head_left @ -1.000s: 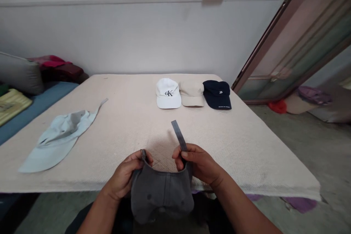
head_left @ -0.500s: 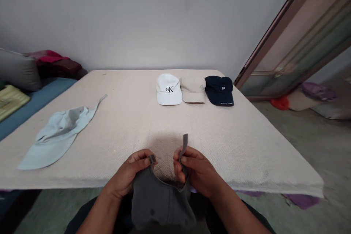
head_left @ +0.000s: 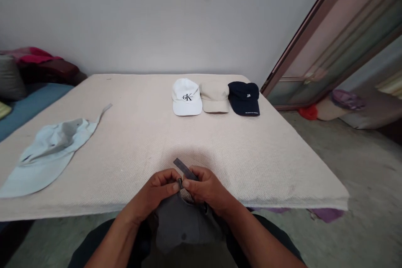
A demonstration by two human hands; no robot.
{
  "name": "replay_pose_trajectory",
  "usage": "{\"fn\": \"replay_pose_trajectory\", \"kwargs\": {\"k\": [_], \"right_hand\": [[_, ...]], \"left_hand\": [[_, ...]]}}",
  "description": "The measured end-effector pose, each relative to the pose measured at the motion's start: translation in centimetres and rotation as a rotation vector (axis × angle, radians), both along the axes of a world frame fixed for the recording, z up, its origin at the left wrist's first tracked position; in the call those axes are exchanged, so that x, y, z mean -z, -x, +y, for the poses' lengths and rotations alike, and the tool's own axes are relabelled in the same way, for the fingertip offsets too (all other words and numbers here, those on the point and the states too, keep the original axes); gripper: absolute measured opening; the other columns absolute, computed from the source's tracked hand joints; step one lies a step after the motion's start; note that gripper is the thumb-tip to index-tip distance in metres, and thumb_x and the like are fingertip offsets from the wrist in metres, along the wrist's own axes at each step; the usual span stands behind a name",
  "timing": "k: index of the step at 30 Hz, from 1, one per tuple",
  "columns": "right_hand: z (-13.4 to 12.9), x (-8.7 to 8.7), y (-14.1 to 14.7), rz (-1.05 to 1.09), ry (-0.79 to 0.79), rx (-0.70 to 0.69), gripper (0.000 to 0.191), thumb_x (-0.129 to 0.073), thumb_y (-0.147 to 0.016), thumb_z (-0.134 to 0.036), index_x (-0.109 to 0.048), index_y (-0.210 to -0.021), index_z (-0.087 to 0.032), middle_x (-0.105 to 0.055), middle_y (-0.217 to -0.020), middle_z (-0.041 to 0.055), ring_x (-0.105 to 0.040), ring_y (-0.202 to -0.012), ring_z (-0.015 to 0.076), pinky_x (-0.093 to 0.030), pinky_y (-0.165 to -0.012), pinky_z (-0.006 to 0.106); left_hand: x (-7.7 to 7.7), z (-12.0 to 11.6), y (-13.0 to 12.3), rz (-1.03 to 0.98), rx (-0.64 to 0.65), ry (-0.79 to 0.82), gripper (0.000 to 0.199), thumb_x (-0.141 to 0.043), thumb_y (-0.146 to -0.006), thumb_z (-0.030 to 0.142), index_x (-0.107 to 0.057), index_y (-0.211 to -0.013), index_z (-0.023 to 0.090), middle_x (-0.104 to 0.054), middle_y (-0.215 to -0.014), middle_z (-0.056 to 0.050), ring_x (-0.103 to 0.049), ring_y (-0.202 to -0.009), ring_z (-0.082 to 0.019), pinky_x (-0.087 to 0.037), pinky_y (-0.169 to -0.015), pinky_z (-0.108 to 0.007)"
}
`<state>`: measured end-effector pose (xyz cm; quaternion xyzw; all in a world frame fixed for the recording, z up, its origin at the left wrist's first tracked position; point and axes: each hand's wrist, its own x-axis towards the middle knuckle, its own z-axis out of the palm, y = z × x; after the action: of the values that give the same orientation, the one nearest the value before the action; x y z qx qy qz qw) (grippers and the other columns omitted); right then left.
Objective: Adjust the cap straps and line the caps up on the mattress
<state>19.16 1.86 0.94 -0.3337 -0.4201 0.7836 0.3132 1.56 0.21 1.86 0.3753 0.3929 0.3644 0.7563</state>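
Observation:
A dark grey cap (head_left: pixel 185 224) hangs below my hands at the table's front edge, its back opening turned up. My left hand (head_left: pixel 161 188) pinches the small metal buckle (head_left: pixel 180 183) on one side of that opening. Between the thumb and fingers of my right hand (head_left: pixel 205 186) is the cap's grey strap (head_left: pixel 185 168), its free end pointing up and left, close above the buckle. Whether the strap passes through the buckle I cannot tell. The cap's brim is hidden.
Across the table (head_left: pixel 135 134) stand a white cap (head_left: pixel 186 98), a beige cap (head_left: pixel 215 97) and a navy cap (head_left: pixel 244 98) in a row. A pale blue cap (head_left: pixel 47 155) lies at the left with its strap loose. A wall rises behind.
My right hand has moved left with the strap, bringing it to the buckle in my left hand. The strap end has tipped from upright to leaning left. The view has shifted slightly.

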Motion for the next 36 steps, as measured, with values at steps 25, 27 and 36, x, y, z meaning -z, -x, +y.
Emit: {"fn": "replay_pose_trajectory", "kwargs": {"k": [25,27,36], "right_hand": [[0.6,-0.5,-1.0,0.028,-0.028,0.07,0.032,-0.045,-0.088,-0.046,-0.056,-0.087,-0.015,-0.048,-0.058,-0.0041,-0.032,-0.039,0.0032,-0.022,-0.038,0.018],[0.8,-0.5,-1.3,0.03,-0.052,0.089,0.03,-0.046,-0.088,-0.043,-0.057,-0.089,-0.015,-0.048,-0.059,-0.004,-0.031,-0.039,0.0029,-0.021,-0.038,0.018],[0.8,-0.2,-1.1,-0.02,-0.03,-0.027,0.012,-0.051,-0.08,-0.021,-0.057,-0.073,-0.015,-0.053,-0.06,-0.0023,-0.038,-0.042,0.004,-0.026,-0.04,0.018]], "left_hand": [[1.0,0.5,-0.3,0.088,-0.073,0.027,0.01,-0.066,-0.077,0.028,-0.066,-0.08,0.018,-0.063,-0.068,0.001,-0.053,-0.059,-0.009,-0.037,-0.056,-0.019],[1.0,0.4,-0.1,0.047,-0.124,0.059,0.009,-0.068,-0.075,0.025,-0.067,-0.078,0.018,-0.064,-0.067,0.002,-0.054,-0.058,-0.008,-0.038,-0.056,-0.019],[1.1,0.2,0.0,0.001,-0.131,0.086,0.009,-0.071,-0.072,0.025,-0.069,-0.076,0.017,-0.066,-0.067,0.0,-0.055,-0.056,-0.008,-0.039,-0.054,-0.018]]}}
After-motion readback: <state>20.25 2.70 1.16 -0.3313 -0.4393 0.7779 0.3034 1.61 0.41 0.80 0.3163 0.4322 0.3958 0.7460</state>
